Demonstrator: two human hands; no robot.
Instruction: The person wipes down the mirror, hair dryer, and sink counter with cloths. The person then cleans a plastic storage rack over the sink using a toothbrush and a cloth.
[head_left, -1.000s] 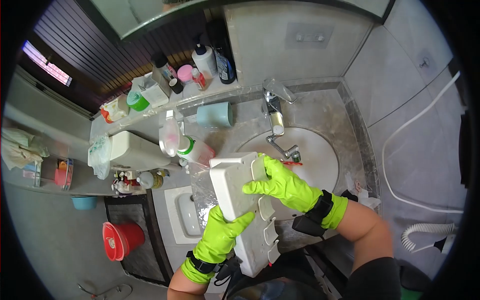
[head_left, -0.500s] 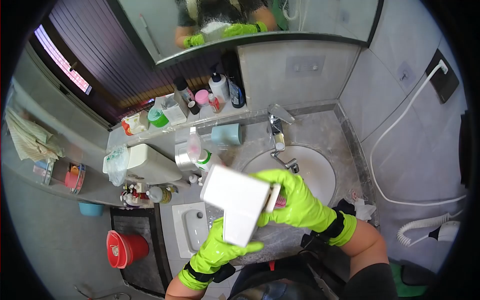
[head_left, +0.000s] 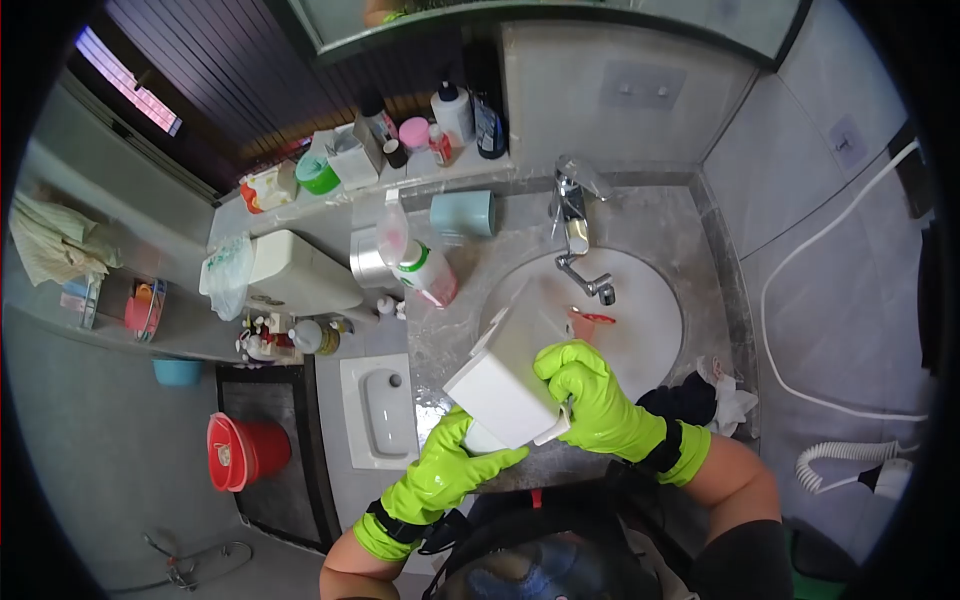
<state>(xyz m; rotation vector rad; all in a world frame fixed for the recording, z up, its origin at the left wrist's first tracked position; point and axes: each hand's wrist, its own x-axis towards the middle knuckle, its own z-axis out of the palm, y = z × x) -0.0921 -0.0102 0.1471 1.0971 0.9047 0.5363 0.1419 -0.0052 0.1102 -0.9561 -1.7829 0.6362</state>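
Note:
A white plastic box-like holder, tilted, is between my gloved hands over the front edge of the sink. My left hand, in a yellow-green rubber glove, grips its lower end, with the thumb stretched along the underside. My right hand, in a matching glove, is closed in a fist against the holder's right side. Whatever lies inside that fist is hidden. Behind the holder, a small orange-red item lies in the white sink basin, below the chrome faucet.
On the grey counter are a spray bottle and a blue cup. Several toiletries, including a pump bottle, line the back ledge. Dark cloth lies at right. A red bucket and a squat toilet are at left.
The holder has turned, now showing its open, hollow side toward the sink. My right fist has shifted along its edge; the pink bit formerly visible there is hidden. The camera view has tilted down.

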